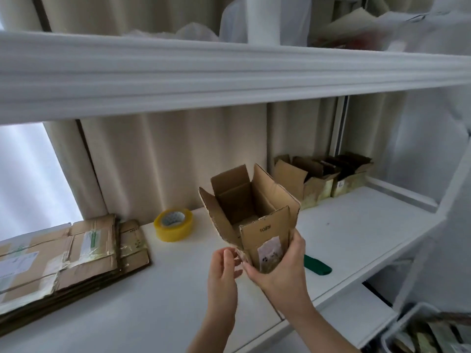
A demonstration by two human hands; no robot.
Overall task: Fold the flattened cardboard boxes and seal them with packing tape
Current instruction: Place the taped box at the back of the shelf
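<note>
A small brown cardboard box [257, 207] is held up above the white shelf [158, 296], its top flaps spread open and its inside showing. My right hand [283, 263] grips its lower end from below and the right. My left hand [224, 271] hovers just left of that end, fingers loosely curled, holding nothing. A stack of flattened cardboard boxes [63, 261] lies at the left of the shelf. A roll of yellowish packing tape [173, 224] lies flat between the stack and the held box.
A green cutter-like tool [318, 266] lies on the shelf right of my hands. Folded open-topped boxes [323, 179] stand at the back right. An upper shelf edge [229, 72] runs overhead. A bin with packets [430, 332] sits at the lower right.
</note>
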